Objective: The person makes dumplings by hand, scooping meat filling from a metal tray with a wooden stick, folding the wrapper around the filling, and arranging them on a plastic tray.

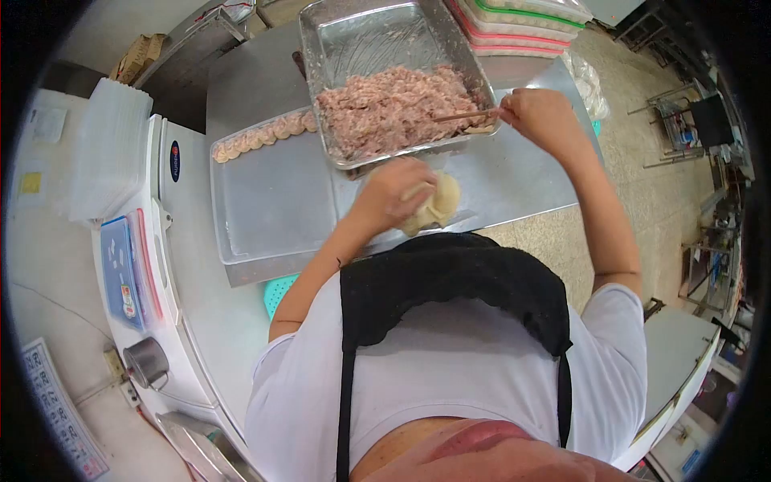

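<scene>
My left hand [393, 193], blurred by motion, is closed around a small stack of round, pale dough wrappers [438, 202] just in front of the metal tray [393, 11]. Pinky minced meat [397, 112] fills the near half of that tray. Above its right rim, my right hand [536, 116] grips a thin wooden stick [464, 116], whose tip reaches over the meat. Left of the metal tray lies a clear plastic tray [277, 201], with a row of filled dumplings [265, 136] along its far edge.
All this rests on a steel table [522, 181]. Stacked containers with green and red rims [522, 28] stand at the back right. To the left is a white appliance [201, 233] with clear trays [112, 149] and a metal mug [147, 361]. A turquoise basket [279, 293] shows below the table edge.
</scene>
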Action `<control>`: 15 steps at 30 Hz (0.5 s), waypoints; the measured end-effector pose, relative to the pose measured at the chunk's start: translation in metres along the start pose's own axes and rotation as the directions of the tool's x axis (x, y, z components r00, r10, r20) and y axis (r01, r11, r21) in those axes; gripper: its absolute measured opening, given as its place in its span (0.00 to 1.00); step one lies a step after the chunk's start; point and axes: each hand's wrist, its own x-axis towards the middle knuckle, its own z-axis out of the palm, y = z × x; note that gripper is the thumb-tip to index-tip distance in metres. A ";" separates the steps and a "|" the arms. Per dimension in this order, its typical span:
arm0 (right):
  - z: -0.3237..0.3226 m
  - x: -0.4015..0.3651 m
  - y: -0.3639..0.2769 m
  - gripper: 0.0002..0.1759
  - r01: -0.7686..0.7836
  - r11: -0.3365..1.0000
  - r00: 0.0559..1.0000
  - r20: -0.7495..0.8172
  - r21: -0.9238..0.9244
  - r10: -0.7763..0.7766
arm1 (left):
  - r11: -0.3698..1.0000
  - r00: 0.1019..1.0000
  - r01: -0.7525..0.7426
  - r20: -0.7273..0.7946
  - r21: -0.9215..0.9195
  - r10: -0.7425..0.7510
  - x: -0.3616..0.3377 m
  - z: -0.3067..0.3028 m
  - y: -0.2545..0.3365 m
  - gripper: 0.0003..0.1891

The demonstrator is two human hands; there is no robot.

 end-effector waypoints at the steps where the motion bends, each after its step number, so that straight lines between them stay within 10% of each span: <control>1: -0.003 0.007 0.016 0.19 0.052 0.996 0.998 0.030 -0.074 -0.050 | 1.000 1.000 0.008 -0.005 0.007 -0.008 0.011 0.019 0.003 0.09; 11: -0.005 0.029 0.095 0.17 0.242 0.960 0.965 -0.074 -0.138 -0.253 | 0.828 0.975 0.110 -0.223 0.550 0.019 0.117 0.093 -0.012 0.11; 15: 0.003 0.020 0.111 0.17 0.291 0.953 0.947 -0.119 -0.084 -0.299 | 0.919 0.890 0.382 -0.308 0.098 -0.337 0.117 0.080 0.013 0.09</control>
